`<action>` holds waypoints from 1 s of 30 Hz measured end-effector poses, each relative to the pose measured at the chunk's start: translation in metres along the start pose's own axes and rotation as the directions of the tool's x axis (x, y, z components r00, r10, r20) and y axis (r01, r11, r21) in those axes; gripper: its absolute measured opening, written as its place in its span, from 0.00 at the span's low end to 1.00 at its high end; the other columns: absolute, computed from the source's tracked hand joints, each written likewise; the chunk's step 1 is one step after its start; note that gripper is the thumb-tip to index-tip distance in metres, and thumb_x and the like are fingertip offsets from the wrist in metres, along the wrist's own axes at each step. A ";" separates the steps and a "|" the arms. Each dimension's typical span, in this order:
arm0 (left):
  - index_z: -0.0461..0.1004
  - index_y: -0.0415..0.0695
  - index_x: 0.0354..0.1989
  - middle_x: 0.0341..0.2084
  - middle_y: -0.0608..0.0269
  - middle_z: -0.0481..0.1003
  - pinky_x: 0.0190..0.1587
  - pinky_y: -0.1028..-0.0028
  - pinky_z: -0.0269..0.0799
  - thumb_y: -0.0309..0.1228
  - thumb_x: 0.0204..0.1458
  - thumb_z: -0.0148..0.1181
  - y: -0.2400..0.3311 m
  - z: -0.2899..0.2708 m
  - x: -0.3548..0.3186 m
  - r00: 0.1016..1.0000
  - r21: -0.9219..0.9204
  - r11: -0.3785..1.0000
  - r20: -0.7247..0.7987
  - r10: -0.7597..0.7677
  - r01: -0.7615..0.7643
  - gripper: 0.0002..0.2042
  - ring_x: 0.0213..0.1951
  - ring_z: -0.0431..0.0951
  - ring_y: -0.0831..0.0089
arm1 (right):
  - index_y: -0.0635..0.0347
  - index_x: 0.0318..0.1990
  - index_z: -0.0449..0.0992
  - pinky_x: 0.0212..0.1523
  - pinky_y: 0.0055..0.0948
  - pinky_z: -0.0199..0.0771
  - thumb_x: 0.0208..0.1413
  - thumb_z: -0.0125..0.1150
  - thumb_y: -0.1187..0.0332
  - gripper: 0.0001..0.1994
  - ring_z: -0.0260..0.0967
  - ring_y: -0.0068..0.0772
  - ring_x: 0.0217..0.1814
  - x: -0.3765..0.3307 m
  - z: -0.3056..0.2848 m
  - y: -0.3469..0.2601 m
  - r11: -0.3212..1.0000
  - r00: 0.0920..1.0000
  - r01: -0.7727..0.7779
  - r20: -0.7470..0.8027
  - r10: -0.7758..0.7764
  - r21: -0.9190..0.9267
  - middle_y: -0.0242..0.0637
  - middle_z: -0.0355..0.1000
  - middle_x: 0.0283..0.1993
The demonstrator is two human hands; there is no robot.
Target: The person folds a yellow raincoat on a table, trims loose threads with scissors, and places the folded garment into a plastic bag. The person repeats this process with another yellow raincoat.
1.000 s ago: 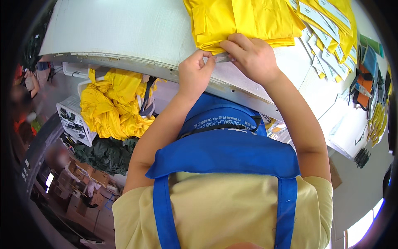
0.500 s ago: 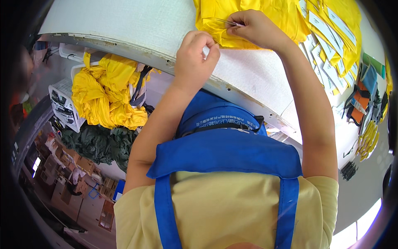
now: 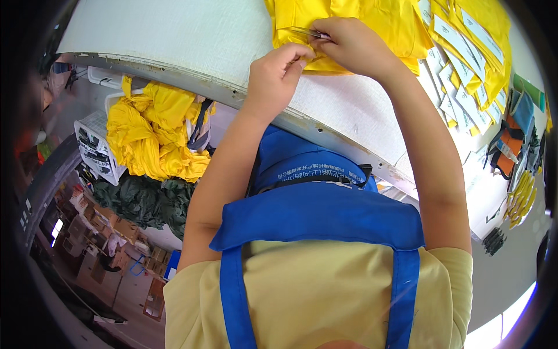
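Observation:
A yellow fabric piece (image 3: pixel 360 55) lies on the pale worktable near its front edge, slightly creased. My left hand (image 3: pixel 276 75) is closed in a pinch at the fabric's lower left corner, with the fingertips touching the cloth. My right hand (image 3: pixel 349 46) rests over the fabric, its fingers wrapped round small metal thread snips (image 3: pixel 305 31). The snips' slender pointed blades reach left above the cloth, a little beyond my left fingertips. Most of the snips' body is hidden inside my right hand.
On the right stand yellow fabric items with white cards (image 3: pixel 459 55) in an overlapping pile. Orange, blue and black pieces (image 3: pixel 508 142) lie farther right. Below the table edge (image 3: pixel 232 90) at left, bunched yellow fabric (image 3: pixel 154 128) spills by a white basket (image 3: pixel 99 154), above dark green fabric (image 3: pixel 142 200).
My left hand has moved up onto the fabric's corner, closer to my right hand. My right hand has shifted slightly left and down with the snips.

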State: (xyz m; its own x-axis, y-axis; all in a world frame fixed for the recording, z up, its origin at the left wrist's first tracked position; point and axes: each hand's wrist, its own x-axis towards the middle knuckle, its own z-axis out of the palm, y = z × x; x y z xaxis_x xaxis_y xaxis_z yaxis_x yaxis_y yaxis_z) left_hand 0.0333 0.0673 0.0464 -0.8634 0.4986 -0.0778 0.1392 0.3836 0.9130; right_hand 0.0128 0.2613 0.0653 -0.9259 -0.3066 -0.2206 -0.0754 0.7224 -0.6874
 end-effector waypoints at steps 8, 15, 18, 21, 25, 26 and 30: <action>0.72 0.37 0.46 0.37 0.61 0.73 0.44 0.77 0.71 0.16 0.50 0.55 0.013 0.003 0.003 0.910 -0.677 0.642 0.107 -0.400 0.362 0.13 0.40 0.74 0.76 | 0.59 0.37 0.76 0.32 0.30 0.72 0.47 0.61 0.72 0.08 0.72 0.40 0.31 -0.038 0.018 -0.022 0.981 0.843 -0.005 -0.527 0.107 0.192 0.40 0.74 0.33; 0.73 0.34 0.44 0.40 0.58 0.74 0.45 0.74 0.72 0.15 0.52 0.51 0.019 0.004 0.005 0.922 -0.464 0.797 0.171 -0.348 0.386 0.12 0.40 0.74 0.74 | 0.60 0.39 0.75 0.31 0.30 0.73 0.43 0.59 0.79 0.12 0.71 0.39 0.30 -0.070 0.063 -0.029 0.929 0.794 -0.046 -0.551 0.258 0.368 0.41 0.72 0.33; 0.73 0.34 0.44 0.41 0.57 0.75 0.47 0.71 0.72 0.17 0.52 0.51 0.022 0.007 0.005 0.895 -0.552 0.716 0.146 -0.422 0.428 0.11 0.41 0.75 0.72 | 0.60 0.39 0.75 0.32 0.31 0.73 0.41 0.60 0.79 0.14 0.71 0.38 0.31 -0.074 0.071 -0.028 0.959 0.791 -0.001 -0.587 0.175 0.285 0.41 0.72 0.34; 0.73 0.34 0.45 0.41 0.58 0.75 0.47 0.69 0.71 0.19 0.53 0.52 0.025 0.006 0.005 0.821 -0.749 0.459 0.194 -0.538 0.478 0.11 0.41 0.75 0.71 | 0.59 0.41 0.76 0.33 0.30 0.74 0.39 0.60 0.80 0.17 0.71 0.37 0.32 -0.081 0.086 -0.024 0.938 0.779 0.012 -0.592 0.208 0.346 0.40 0.73 0.35; 0.72 0.36 0.46 0.40 0.58 0.75 0.46 0.68 0.71 0.21 0.54 0.52 0.024 0.009 0.003 0.765 -0.810 0.332 0.208 -0.609 0.484 0.11 0.40 0.75 0.70 | 0.59 0.42 0.76 0.33 0.27 0.73 0.41 0.62 0.80 0.17 0.71 0.34 0.32 -0.082 0.096 -0.021 0.931 0.751 0.016 -0.619 0.230 0.365 0.38 0.73 0.34; 0.72 0.36 0.46 0.39 0.58 0.75 0.46 0.68 0.71 0.21 0.54 0.52 0.023 0.009 0.002 0.755 -0.813 0.314 0.217 -0.619 0.491 0.11 0.40 0.75 0.70 | 0.59 0.42 0.76 0.32 0.26 0.72 0.42 0.63 0.79 0.16 0.71 0.33 0.31 -0.081 0.094 -0.024 0.906 0.735 -0.009 -0.611 0.293 0.423 0.37 0.73 0.34; 0.72 0.35 0.46 0.39 0.58 0.75 0.46 0.69 0.71 0.21 0.55 0.51 0.022 0.008 0.002 0.782 -0.814 0.318 0.242 -0.574 0.486 0.11 0.40 0.75 0.70 | 0.58 0.42 0.78 0.30 0.24 0.71 0.44 0.65 0.76 0.14 0.70 0.30 0.28 -0.071 0.081 -0.035 0.869 0.699 -0.013 -0.617 0.362 0.494 0.36 0.73 0.33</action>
State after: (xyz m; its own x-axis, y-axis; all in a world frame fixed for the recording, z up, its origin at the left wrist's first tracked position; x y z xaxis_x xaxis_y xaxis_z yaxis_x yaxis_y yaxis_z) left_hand 0.0383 0.0831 0.0628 -0.6377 0.3585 -0.6817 -0.7699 -0.2688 0.5788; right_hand 0.1109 0.2074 0.0494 -0.9026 0.4298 0.0242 0.1298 0.3255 -0.9366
